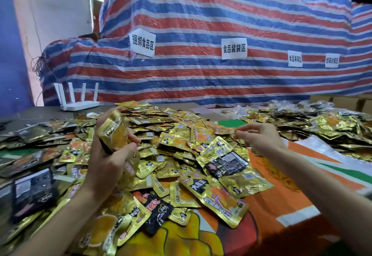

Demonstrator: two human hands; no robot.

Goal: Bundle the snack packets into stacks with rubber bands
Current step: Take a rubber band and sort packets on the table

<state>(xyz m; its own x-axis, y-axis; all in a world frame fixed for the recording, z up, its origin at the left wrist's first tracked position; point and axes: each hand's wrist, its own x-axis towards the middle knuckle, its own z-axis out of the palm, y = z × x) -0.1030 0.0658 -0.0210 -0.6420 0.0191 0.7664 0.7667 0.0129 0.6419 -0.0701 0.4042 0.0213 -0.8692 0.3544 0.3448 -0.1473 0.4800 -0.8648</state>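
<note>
Our left hand grips the upright gold foil packet stack mid-left; our right hand hovers well right of it, fingertips pinched, on what we cannot tell.

The packet heap is metallised gold foil film: glossy, creased and strongly reflective. The stack of packets above the heap's left part has the same glossy gold foil. The black packets left of the heap are glossy plastic film. The printed sheet under the heap is smooth with low sheen; its material cannot be determined. The tarpaulin behind the heap is woven plastic, crinkled, with a faint sheen. The labels behind the heap are matt white paper. The router behind the heap's left edge is smooth white plastic.
</note>
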